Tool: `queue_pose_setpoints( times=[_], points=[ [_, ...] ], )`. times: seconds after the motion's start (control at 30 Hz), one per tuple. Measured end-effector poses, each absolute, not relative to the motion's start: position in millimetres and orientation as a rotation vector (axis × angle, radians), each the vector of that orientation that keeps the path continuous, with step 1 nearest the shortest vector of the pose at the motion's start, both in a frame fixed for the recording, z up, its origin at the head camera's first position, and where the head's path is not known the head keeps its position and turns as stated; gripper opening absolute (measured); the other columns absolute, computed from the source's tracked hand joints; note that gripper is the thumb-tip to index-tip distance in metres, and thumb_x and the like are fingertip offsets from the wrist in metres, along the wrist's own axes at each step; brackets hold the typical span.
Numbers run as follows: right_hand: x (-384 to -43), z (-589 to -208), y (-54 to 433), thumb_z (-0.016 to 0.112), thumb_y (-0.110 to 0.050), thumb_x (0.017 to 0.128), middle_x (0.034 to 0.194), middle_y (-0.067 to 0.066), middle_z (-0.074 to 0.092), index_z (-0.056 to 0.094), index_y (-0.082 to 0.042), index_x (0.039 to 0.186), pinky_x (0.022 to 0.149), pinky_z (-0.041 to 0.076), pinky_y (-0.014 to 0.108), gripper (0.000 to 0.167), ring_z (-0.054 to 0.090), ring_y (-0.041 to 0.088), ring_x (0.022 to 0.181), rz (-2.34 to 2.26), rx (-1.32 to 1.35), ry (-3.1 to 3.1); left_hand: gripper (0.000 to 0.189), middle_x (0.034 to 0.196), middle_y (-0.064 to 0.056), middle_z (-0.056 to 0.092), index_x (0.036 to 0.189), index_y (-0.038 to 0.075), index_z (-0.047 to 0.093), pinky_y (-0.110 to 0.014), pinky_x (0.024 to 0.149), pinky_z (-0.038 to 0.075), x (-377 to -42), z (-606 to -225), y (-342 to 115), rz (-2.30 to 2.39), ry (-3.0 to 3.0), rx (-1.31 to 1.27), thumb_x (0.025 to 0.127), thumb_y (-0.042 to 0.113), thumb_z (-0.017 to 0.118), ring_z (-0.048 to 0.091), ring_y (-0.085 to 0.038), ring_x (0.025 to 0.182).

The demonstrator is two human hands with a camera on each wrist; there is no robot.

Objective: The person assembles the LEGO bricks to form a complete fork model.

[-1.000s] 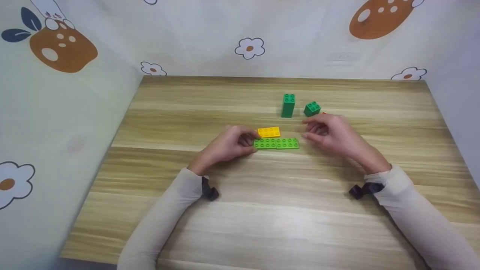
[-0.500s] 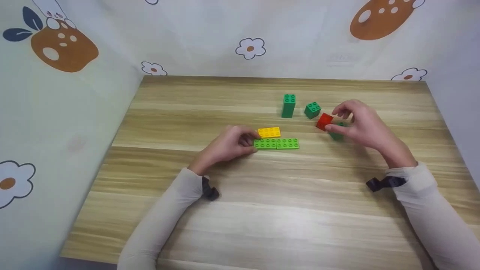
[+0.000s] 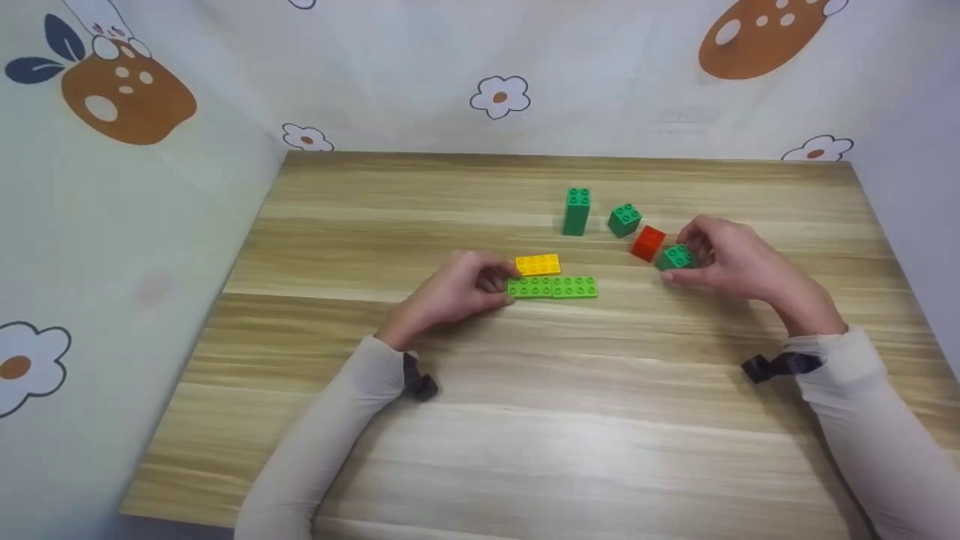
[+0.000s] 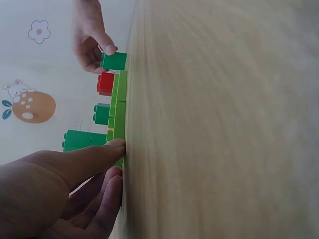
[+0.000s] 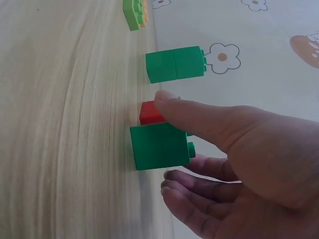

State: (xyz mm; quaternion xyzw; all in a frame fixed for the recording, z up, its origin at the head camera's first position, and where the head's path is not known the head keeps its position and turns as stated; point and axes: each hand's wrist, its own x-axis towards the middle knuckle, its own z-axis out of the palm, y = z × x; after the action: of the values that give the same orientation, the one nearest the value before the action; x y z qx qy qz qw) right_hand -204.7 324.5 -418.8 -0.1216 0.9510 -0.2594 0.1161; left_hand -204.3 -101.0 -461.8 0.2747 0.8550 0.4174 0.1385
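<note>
Thumb and fingers of the nearer, right grip [image 3: 739, 259] stand loosely parted around the rightmost green brick [image 3: 677, 257], left of the palm; we cannot tell whether they touch. Our left grip [image 3: 471, 286] pinches the lime row [image 3: 555, 288] at its left end, long axis running sideways.

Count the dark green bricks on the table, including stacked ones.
4. Two form the upright stack; a third brick stands between that stack and the red brick; the fourth brick is at the right hand, between its thumb and fingers. Any behind the hands would be hidden.
</note>
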Motion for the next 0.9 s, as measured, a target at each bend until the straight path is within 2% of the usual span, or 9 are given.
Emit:
queue_pose_setpoints(
  times=[0.13,0.37,0.7,0.9],
  points=[
    [-204.0,-418.0,324.2,0.092,-0.037,0.088,0.116,0.019,0.07,0.063,-0.001,0.124,0.077,0.051,0.019,0.058,0.063,0.03,0.102,-0.755,-0.358,2.788,0.034,0.11,-0.007,0.08,0.123,0.007,0.078,-0.031,0.089,0.065,-204.3,-462.6,-101.4,1.207,2.474,0.799,0.09,0.009,0.088,0.074,-0.017,0.095],
    [-201.6,-414.3,321.3,0.093,-0.037,0.088,0.115,0.018,0.07,0.064,-0.003,0.123,0.077,0.051,0.019,0.057,0.064,0.03,0.1,-0.762,-0.362,2.786,0.034,0.111,-0.007,0.08,0.123,0.008,0.078,-0.031,0.09,0.065,-204.2,-462.6,-101.7,1.19,2.488,0.803,0.091,0.009,0.088,0.074,-0.017,0.096],
    [-192.5,-405.0,308.2,0.092,-0.04,0.088,0.109,0.008,0.074,0.07,-0.01,0.117,0.078,0.055,0.019,0.048,0.067,0.022,0.097,-0.748,-0.526,2.738,0.035,0.109,-0.008,0.08,0.124,0.007,0.078,-0.031,0.089,0.065,-202.9,-462.6,-100.6,1.214,2.48,0.79,0.09,0.007,0.088,0.074,-0.017,0.094],
    [-189.0,-401.5,296.1,0.093,-0.03,0.088,0.106,0.003,0.075,0.073,-0.014,0.119,0.083,0.059,0.024,0.04,0.068,0.018,0.096,-0.823,-0.581,2.73,0.034,0.108,-0.007,0.079,0.123,0.008,0.079,-0.033,0.091,0.065,-202.8,-462.4,-99.9,1.202,2.489,0.781,0.091,0.009,0.087,0.073,-0.016,0.095]
  ],
)
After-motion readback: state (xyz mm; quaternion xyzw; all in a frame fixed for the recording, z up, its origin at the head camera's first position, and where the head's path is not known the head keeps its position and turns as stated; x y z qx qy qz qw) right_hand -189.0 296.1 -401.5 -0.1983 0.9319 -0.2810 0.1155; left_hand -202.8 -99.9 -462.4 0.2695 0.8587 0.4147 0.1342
